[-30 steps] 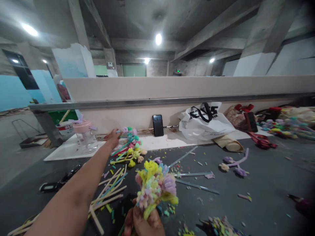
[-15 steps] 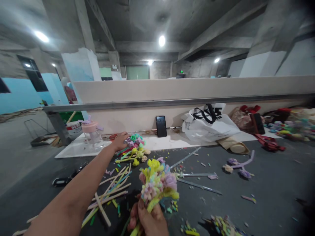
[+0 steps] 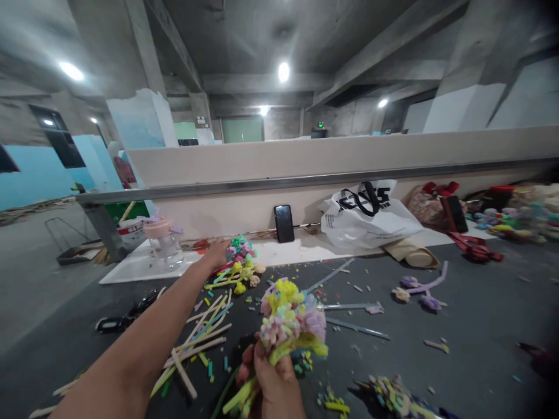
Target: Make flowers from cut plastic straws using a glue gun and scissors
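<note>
My right hand [image 3: 277, 375] is closed around the stems of a bunch of soft craft flowers [image 3: 292, 320] in yellow, pink, lilac and pale blue. The bunch is held up over the near middle of the dark tabletop. My left arm stretches forward, and my left hand [image 3: 217, 253] is at the far edge, beside a small heap of teal, pink and purple craft flowers [image 3: 241, 247]. Its fingers are mostly hidden and blurred, so a grip cannot be made out. Yellow craft flowers [image 3: 238, 276] lie just in front of that heap.
Thin coloured sticks [image 3: 203, 337] lie under my left forearm. A clear cup [image 3: 163, 244], an upright phone [image 3: 284, 224] and a white bag [image 3: 371, 218] stand along the back. A purple flower stem [image 3: 425, 288], clear strips [image 3: 356, 329] and coloured scraps [image 3: 336, 405] are scattered rightward.
My right hand and the flower bunch have moved slightly to the right. My left hand has shifted a little nearer the teal and pink heap. The view has tilted slightly.
</note>
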`<state>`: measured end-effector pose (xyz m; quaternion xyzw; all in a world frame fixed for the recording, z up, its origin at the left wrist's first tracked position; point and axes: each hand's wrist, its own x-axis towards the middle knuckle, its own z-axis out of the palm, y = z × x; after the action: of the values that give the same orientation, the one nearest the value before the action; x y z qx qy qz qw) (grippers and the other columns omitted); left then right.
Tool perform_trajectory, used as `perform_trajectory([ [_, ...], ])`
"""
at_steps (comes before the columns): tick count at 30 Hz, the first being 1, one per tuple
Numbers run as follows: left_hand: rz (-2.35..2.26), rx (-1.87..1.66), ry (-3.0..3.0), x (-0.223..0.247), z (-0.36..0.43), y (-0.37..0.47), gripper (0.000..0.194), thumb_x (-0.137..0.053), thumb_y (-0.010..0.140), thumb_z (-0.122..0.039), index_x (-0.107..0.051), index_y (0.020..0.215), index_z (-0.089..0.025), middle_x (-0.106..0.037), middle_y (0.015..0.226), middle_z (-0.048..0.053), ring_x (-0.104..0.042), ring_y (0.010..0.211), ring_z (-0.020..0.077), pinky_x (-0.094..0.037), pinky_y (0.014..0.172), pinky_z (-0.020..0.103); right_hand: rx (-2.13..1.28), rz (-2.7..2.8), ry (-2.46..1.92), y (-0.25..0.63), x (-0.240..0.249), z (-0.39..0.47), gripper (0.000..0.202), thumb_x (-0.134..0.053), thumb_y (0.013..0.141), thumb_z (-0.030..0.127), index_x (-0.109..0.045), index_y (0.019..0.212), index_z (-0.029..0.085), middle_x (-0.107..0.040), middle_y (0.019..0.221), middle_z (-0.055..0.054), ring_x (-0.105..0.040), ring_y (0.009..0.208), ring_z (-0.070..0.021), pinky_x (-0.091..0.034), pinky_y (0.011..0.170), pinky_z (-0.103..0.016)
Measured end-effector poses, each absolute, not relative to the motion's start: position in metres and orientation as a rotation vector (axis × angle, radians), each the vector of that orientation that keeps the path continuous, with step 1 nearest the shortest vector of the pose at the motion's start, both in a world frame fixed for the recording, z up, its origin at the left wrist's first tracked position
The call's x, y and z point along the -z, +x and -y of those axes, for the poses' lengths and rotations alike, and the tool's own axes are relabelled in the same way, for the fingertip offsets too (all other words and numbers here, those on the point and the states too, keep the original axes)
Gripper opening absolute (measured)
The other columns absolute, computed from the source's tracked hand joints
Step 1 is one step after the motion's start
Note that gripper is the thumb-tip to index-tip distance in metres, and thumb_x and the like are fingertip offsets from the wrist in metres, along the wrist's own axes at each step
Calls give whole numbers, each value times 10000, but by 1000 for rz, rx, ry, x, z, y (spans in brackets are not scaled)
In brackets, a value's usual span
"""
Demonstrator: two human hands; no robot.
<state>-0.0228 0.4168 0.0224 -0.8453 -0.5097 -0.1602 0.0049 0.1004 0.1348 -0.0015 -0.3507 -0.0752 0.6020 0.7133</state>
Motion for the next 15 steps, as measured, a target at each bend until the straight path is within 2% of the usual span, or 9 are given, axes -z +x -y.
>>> perform_trajectory([
  [4,1772,318,-2709,-32,-397,-33,310,-513,834,-290,-517,1116,-163,-549,1131,79,-564,945,209,-482,778,410,-1288,150,-735,101,0,-138,459,-797,470,452,-492,688,186,-578,502,76,-490,363,-57,-367,378,-152],
  [9,1858,70,-2915,-25,-362,-23,293,-523,826,-301,-547,1070,-142,-577,1075,59,-580,901,212,-495,746,390,-1242,147,-749,106,-3,-142,417,-781,524,414,-517,752,187,-582,515,72,-506,386,-74,-387,406,-177],
  [15,1941,282,-3014,-40,-341,-17,294,-523,825,-307,-550,1066,-140,-574,1077,55,-577,906,219,-493,748,390,-1220,193,-728,116,-7,-136,304,-738,616,322,-540,805,190,-600,592,63,-536,483,-79,-423,491,-184],
])
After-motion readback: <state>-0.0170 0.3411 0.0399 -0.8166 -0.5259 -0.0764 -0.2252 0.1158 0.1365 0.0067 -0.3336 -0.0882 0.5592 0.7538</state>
